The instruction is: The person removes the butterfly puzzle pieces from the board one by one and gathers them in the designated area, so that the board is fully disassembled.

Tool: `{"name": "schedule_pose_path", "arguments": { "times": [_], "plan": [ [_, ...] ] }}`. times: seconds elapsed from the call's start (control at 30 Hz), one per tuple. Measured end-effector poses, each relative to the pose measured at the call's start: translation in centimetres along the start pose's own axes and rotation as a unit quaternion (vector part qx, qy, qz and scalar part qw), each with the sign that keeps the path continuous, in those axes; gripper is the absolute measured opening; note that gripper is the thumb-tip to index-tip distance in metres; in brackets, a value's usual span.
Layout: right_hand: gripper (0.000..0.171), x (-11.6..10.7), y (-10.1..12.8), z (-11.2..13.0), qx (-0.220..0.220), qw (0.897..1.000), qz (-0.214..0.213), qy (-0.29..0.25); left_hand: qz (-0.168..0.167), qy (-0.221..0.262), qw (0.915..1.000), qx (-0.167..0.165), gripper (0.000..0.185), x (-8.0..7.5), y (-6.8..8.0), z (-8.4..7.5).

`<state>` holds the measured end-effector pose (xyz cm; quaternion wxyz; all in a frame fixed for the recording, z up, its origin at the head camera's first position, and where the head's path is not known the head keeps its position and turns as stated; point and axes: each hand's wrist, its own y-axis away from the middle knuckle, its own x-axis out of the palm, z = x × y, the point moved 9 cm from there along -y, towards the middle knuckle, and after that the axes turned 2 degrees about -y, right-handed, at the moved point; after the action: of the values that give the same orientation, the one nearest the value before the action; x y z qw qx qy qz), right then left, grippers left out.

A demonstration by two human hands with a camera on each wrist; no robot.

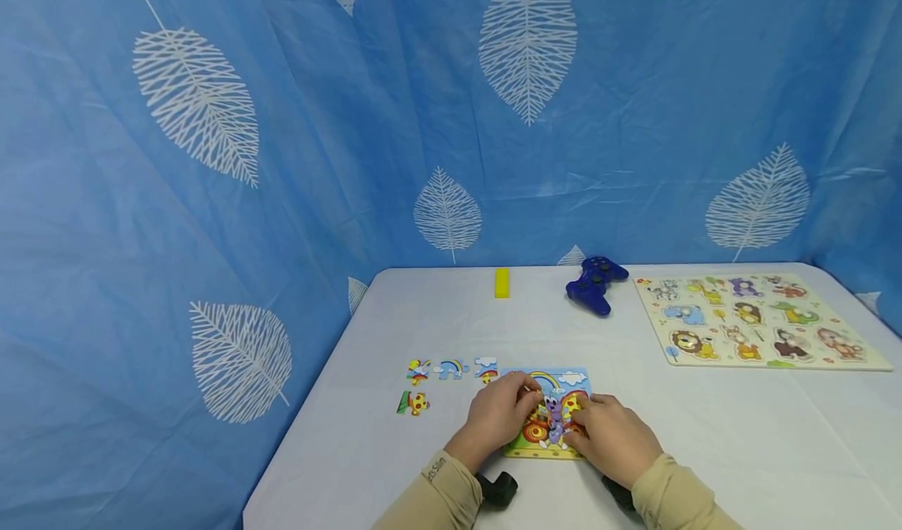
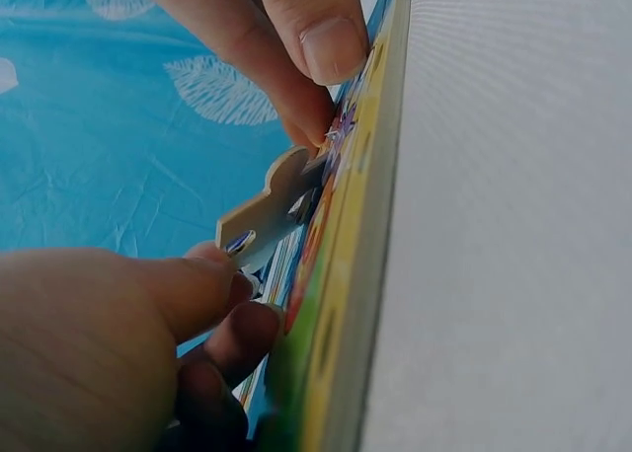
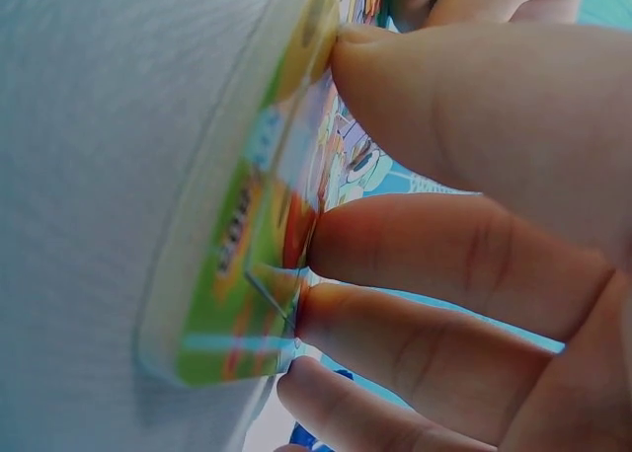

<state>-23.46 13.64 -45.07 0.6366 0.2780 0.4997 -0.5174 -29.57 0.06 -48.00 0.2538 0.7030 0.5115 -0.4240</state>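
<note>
Head view shows a white table [image 1: 705, 436] with a butterfly puzzle board [image 1: 572, 379] under both hands. Beyond them lies a large animal puzzle board [image 1: 764, 321], then a blue game controller [image 1: 595, 283] and a yellow block [image 1: 501, 283]. The left hand [image 1: 496, 416] pinches a puzzle piece [image 2: 272, 203], tilted up off the board. The right hand [image 1: 609, 436] presses straight fingers [image 3: 415, 245] on the board. Four loose pieces [image 1: 451, 368] lie just left of the left hand.

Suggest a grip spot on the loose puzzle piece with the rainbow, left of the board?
Probably pinch the rainbow piece across its near and far edges, coming from above: it lies flat on the table, apart from the pieces either side.
</note>
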Motion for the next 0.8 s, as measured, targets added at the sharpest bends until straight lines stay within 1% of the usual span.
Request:
{"name": "schedule_pose_path", "arguments": {
  "times": [0.4,0.8],
  "plan": [
    [0.014,-0.10,0.14,0.20,-0.013,1.000,-0.013,0.001,-0.017,0.017,0.9997,0.002,0.016,-0.42,0.07,-0.38],
    [0.015,-0.02,0.09,0.17,-0.005,1.000,-0.004,0.000,-0.012,0.039,0.9991,-0.007,0.014,-0.45,0.16,-0.43]
  ]
}}
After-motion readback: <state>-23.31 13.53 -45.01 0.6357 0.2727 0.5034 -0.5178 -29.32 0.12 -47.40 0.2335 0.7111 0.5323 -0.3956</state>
